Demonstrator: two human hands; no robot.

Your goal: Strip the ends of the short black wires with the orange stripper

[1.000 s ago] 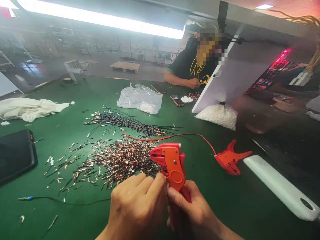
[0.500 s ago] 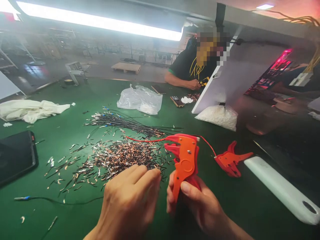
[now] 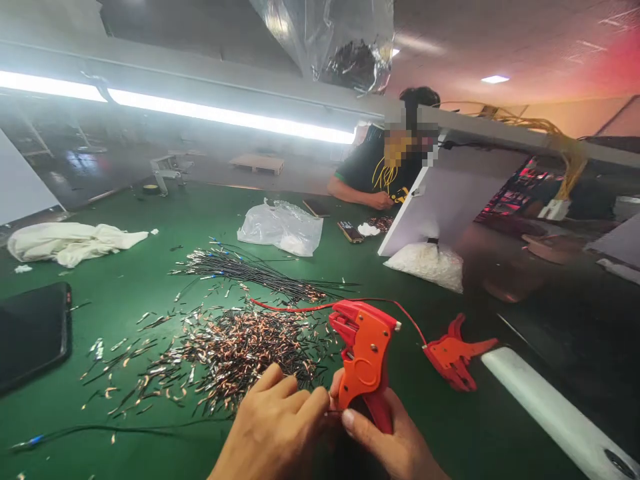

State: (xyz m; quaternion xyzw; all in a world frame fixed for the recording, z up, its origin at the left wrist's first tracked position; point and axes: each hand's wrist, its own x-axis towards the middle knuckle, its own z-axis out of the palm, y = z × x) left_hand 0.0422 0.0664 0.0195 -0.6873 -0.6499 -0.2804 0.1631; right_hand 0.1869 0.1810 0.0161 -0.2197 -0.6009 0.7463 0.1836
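My left hand (image 3: pixel 277 420) is closed, its fingers curled round a black wire (image 3: pixel 125 427) that trails left along the table to a blue-banded silver terminal (image 3: pixel 35 441). In my right hand (image 3: pixel 390 433) I hold an orange and red wire stripper (image 3: pixel 367 353) upright, jaws pointing left. My right thumb and fingertip meet at my left fingers, where a short dark bit of wire shows. Just beyond my hands lies a heap of wire offcuts (image 3: pixel 250 350), black with copper ends. Behind it is a bundle of black wires (image 3: pixel 250 270) with several blue-banded terminals.
A second wire stripper (image 3: pixel 457 350) lies at right beside a long white handle-like bar (image 3: pixel 555 407). At left are a dark phone-like device (image 3: pixel 35 333) and pale cloth (image 3: pixel 70 243). Farther back are a plastic bag (image 3: pixel 280 227), a white bag (image 3: pixel 427 263) and a person (image 3: pixel 360 173) working.
The view has tilted up, so the table sits lower. My hands have come together, and my right thumb has shifted from the stripper's handle to beside my left fingers. The trailing wire has moved.
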